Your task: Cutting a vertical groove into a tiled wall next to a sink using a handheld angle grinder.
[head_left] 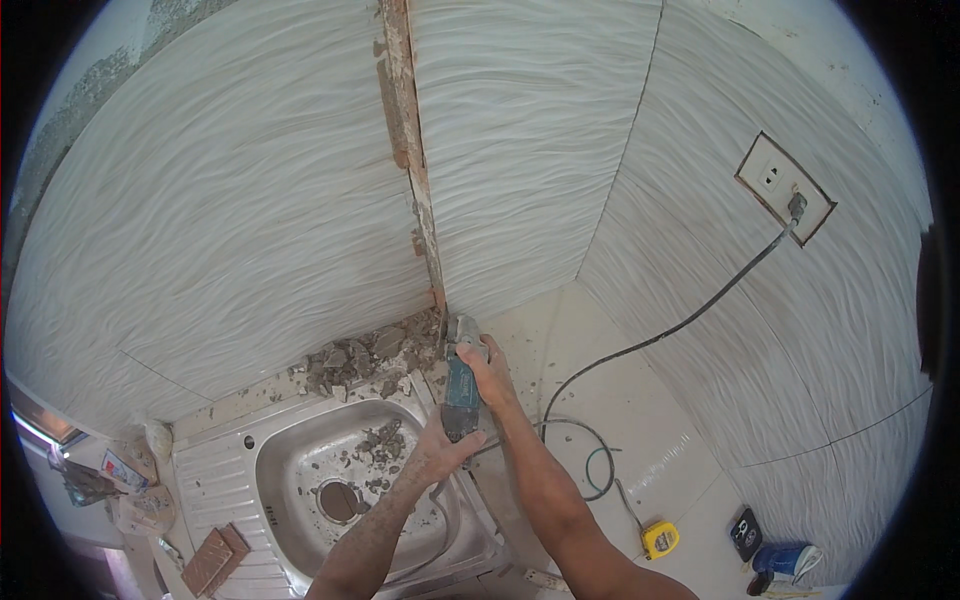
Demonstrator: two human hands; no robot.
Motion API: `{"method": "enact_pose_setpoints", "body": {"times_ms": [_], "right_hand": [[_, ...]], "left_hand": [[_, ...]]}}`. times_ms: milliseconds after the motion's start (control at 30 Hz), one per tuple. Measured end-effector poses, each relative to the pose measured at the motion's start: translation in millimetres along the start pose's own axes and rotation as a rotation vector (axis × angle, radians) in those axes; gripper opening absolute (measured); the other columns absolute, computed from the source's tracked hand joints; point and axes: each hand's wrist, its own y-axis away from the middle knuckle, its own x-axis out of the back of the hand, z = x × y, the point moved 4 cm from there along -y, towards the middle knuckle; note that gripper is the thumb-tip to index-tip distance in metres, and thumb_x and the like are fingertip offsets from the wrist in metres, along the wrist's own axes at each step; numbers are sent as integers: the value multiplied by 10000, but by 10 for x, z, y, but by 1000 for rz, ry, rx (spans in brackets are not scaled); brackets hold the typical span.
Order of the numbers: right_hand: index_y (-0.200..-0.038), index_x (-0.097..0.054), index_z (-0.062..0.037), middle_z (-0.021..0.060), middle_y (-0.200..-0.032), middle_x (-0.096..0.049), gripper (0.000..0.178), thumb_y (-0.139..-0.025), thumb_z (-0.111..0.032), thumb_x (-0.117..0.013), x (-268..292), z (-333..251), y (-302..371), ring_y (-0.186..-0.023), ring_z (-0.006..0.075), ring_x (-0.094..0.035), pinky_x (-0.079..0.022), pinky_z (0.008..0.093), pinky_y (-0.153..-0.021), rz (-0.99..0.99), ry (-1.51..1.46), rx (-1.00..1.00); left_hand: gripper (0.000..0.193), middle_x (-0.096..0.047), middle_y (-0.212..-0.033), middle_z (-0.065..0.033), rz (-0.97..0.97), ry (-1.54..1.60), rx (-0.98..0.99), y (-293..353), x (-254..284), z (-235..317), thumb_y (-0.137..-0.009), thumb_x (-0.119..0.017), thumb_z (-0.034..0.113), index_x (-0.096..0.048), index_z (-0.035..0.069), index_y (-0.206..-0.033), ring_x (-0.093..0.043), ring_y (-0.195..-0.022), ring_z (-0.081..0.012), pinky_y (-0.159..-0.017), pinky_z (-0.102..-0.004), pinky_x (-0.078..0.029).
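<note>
Both my hands grip a teal and grey angle grinder [461, 388]. My left hand [440, 450] is closed round its rear end, above the right side of the steel sink [262, 450]. Farther forward, my right hand [486, 374] wraps the body near the grey head. The disc shows edge-on at the foot of a rough vertical channel [428, 225] cut between the wall tiles; whether it touches the wall I cannot tell. Broken mortar rubble [350, 362] lies along the wall just left of the grinder, and more bits lie in the basin.
A dark power cord [690, 322] loops across the counter up to a wall socket [783, 188] on the right. A yellow tape measure [660, 540], a phone [745, 534] and a blue container [786, 560] sit at the lower right. Brown tile pieces [214, 560] rest on the drainboard; bags [146, 500] are farther left.
</note>
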Motion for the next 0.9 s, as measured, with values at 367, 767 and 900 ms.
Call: {"method": "enact_pose_setpoints", "body": {"times_ms": [367, 767, 900], "right_hand": [[-1427, -488, 138, 289, -1273, -625, 1064, -755, -653, -725, 11, 79, -61, -1153, 317, -627, -482, 397, -985, 38, 8, 30], [-1399, -514, 128, 248, -1192, -657, 994, -773, -612, -736, -1, -8, -19, -1079, 277, -642, -504, 374, -925, 31, -17, 41], [-1485, -404, 146, 259, -1276, -615, 1081, -786, -609, -734, -25, -7, -19, -1118, 274, -636, -500, 350, -943, -42, -38, 28]], "left_hand": [[872, -569, -1318, -190, -24, 20, -19, -1, -8, 22, -860, -803, 371, -370, -96, -1455, -563, -1244, -261, -1069, -391, -463], [881, -569, -1338, -198, -18, -5, 4, -18, -4, -2, -865, -804, 368, -358, -94, -1469, -565, -1258, -263, -1082, -393, -460], [875, -570, -1338, -202, -3, 1, -32, -35, 10, -98, -866, -800, 364, -358, -93, -1466, -565, -1263, -264, -1086, -395, -460]]}}
